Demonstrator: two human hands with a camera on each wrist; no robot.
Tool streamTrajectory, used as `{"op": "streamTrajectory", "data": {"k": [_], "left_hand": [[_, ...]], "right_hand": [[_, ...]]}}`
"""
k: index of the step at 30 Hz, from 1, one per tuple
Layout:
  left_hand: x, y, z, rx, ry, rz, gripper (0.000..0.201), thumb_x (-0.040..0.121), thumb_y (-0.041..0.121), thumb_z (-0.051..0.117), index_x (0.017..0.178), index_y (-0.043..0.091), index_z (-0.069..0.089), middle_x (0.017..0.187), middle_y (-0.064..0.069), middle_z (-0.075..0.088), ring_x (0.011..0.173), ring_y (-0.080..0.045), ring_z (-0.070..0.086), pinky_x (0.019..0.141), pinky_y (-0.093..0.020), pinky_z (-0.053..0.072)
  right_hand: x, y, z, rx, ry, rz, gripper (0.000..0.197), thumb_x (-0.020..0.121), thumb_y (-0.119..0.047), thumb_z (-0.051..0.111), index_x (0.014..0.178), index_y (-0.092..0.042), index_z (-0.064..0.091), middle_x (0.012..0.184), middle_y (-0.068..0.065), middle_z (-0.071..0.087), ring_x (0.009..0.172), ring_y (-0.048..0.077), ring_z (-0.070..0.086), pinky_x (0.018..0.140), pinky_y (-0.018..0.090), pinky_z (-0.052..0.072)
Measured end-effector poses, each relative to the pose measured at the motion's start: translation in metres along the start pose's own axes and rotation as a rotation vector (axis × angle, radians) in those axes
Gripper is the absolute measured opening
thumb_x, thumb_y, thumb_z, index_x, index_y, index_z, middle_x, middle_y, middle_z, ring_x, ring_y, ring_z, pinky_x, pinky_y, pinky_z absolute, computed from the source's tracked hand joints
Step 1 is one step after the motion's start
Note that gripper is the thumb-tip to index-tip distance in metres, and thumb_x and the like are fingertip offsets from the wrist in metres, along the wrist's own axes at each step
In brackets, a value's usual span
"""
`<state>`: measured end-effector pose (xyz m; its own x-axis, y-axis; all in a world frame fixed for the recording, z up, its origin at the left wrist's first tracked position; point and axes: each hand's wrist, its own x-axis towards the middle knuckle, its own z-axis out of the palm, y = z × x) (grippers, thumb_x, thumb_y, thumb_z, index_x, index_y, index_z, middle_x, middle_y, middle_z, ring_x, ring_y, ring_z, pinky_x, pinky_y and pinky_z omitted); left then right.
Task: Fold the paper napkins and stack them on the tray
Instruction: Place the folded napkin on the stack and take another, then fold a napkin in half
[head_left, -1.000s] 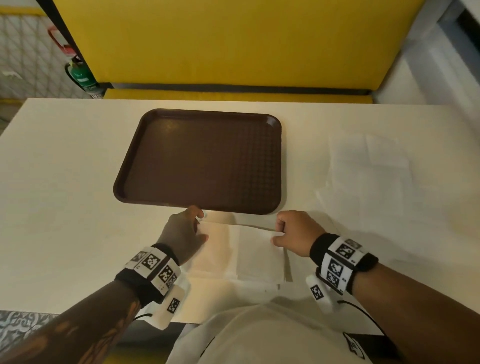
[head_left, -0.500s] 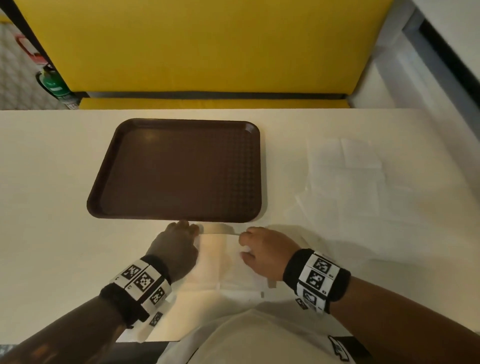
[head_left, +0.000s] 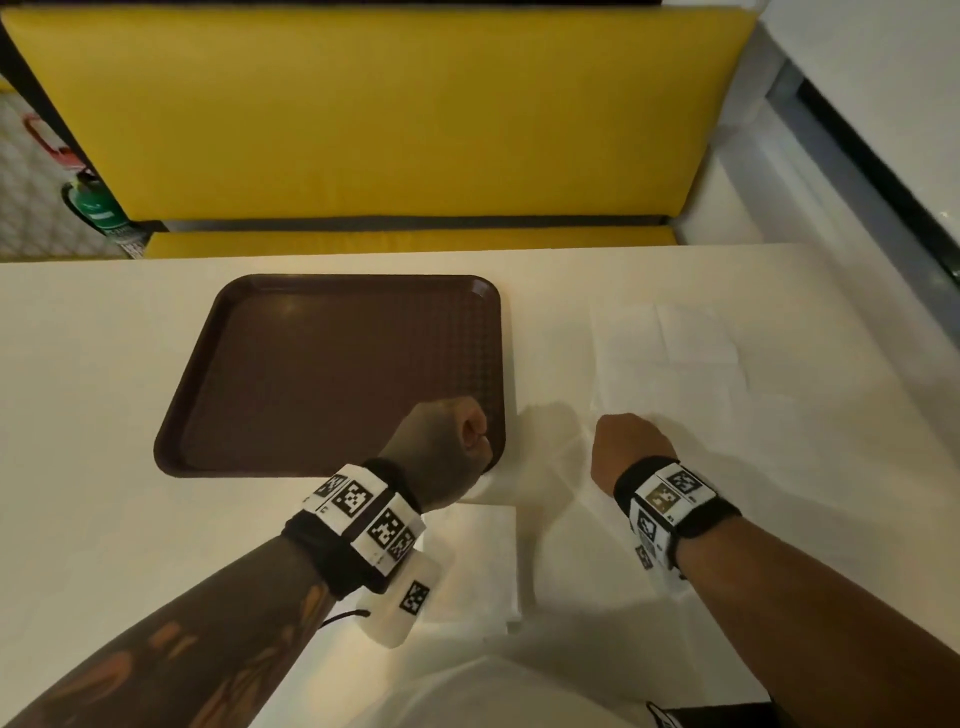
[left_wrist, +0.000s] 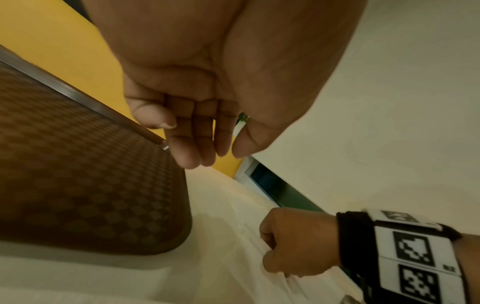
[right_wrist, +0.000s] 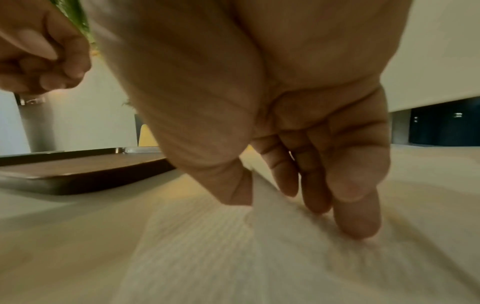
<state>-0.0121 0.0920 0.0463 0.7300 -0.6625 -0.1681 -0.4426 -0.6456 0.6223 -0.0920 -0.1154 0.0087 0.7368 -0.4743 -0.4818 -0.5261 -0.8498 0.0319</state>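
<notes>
The brown tray (head_left: 337, 374) lies bare on the white table (head_left: 88, 415). One folded white napkin (head_left: 483, 561) rests near the table's front edge, partly hidden under my left wrist. My left hand (head_left: 460, 436) hovers over the tray's near right corner (left_wrist: 91, 185) with fingers curled, holding nothing (left_wrist: 223, 152). To its right, my right hand (head_left: 623, 441) pinches up a ridge of an unfolded napkin (right_wrist: 233, 246) between thumb and fingers (right_wrist: 259, 191). That sheet (head_left: 561, 467) lies at the near edge of the spread napkins (head_left: 675, 374).
A yellow bench seat (head_left: 389, 114) runs behind the table's far edge. A green bottle-like object (head_left: 93, 205) stands at the far left beyond the table. Bare tabletop lies left of the tray.
Both hands have left the folded napkin. My left hand rose over the tray's corner with curled fingers. My right hand moved right and pinched an unfolded napkin.
</notes>
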Motion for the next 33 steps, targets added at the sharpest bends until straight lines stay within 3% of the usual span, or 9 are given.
{"op": "streamTrajectory", "data": {"k": [7,12,14,18,23,25,27,30,33], "left_hand": [[0.005,0.012,0.004,-0.061,-0.064,0.066,0.007,0.090,0.017,0.058,0.095,0.014,0.063,0.086,0.003,0.063,0.079,-0.011,0.060,0.070,-0.015,0.046],[0.004,0.031,-0.004,-0.177,-0.036,0.109,0.015,0.087,0.028,0.063,0.097,0.017,0.062,0.087,0.008,0.064,0.080,-0.006,0.062,0.067,-0.011,0.047],[0.003,0.043,-0.008,-0.285,-0.054,0.146,0.035,0.080,0.038,0.070,0.106,0.017,0.060,0.095,0.011,0.064,0.086,-0.003,0.063,0.072,-0.017,0.054],[0.004,0.063,-0.020,-0.661,-0.181,0.072,0.085,0.061,0.050,0.076,0.132,0.015,0.045,0.122,0.005,0.060,0.112,-0.008,0.060,0.091,-0.034,0.054],[0.001,0.067,-0.039,-0.898,-0.123,0.151,0.038,0.074,0.024,0.071,0.107,0.010,0.060,0.102,-0.010,0.067,0.097,-0.029,0.065,0.087,-0.053,0.052],[0.000,0.055,-0.046,-0.978,-0.092,0.122,0.028,0.079,0.013,0.066,0.107,0.013,0.063,0.105,-0.008,0.069,0.098,-0.027,0.066,0.088,-0.050,0.052],[-0.001,0.040,-0.055,-1.018,-0.056,0.071,0.027,0.082,0.011,0.061,0.108,0.013,0.066,0.111,-0.014,0.068,0.102,-0.033,0.065,0.093,-0.058,0.048],[-0.002,0.022,-0.068,-0.928,-0.008,0.030,0.022,0.087,0.013,0.055,0.104,0.016,0.069,0.111,-0.014,0.069,0.104,-0.036,0.065,0.095,-0.061,0.046],[-0.002,0.015,-0.080,-1.008,0.003,0.031,0.025,0.085,0.010,0.054,0.107,0.007,0.066,0.113,-0.021,0.066,0.106,-0.041,0.063,0.096,-0.062,0.044]], "right_hand": [[-0.005,0.032,-0.047,0.166,0.101,0.094,0.020,0.090,-0.020,0.052,0.105,-0.008,0.060,0.107,0.011,0.064,0.099,0.033,0.062,0.077,0.033,0.046],[-0.029,0.045,-0.111,0.621,0.140,-0.075,0.025,0.086,-0.020,0.050,0.084,0.002,0.061,0.077,0.014,0.069,0.068,0.028,0.067,0.061,0.034,0.050],[-0.043,0.035,-0.126,0.800,0.166,-0.134,0.024,0.088,-0.017,0.050,0.085,0.005,0.058,0.076,0.017,0.067,0.061,0.021,0.069,0.054,0.034,0.050],[-0.066,-0.003,-0.130,0.946,0.147,-0.300,0.018,0.093,-0.016,0.049,0.092,-0.004,0.062,0.080,0.010,0.070,0.059,0.013,0.069,0.052,0.031,0.054],[-0.069,-0.038,-0.120,0.966,0.181,-0.530,0.036,0.100,-0.035,0.044,0.094,-0.007,0.066,0.087,0.011,0.071,0.082,0.022,0.069,0.077,0.047,0.057],[-0.068,-0.040,-0.122,1.033,0.129,-0.616,0.043,0.102,-0.038,0.036,0.101,-0.007,0.066,0.095,0.008,0.071,0.089,0.018,0.068,0.077,0.039,0.059],[-0.066,-0.036,-0.123,1.095,0.122,-0.644,0.044,0.103,-0.036,0.033,0.104,-0.006,0.066,0.098,0.005,0.072,0.089,0.015,0.069,0.072,0.033,0.059],[-0.056,-0.021,-0.122,1.091,0.301,-0.605,0.026,0.101,-0.025,0.045,0.096,-0.009,0.065,0.095,0.001,0.071,0.087,0.012,0.069,0.072,0.037,0.057],[-0.036,-0.002,-0.107,1.030,0.473,-0.395,0.015,0.095,-0.030,0.055,0.095,-0.017,0.063,0.095,-0.003,0.068,0.091,0.013,0.064,0.081,0.041,0.056]]}}
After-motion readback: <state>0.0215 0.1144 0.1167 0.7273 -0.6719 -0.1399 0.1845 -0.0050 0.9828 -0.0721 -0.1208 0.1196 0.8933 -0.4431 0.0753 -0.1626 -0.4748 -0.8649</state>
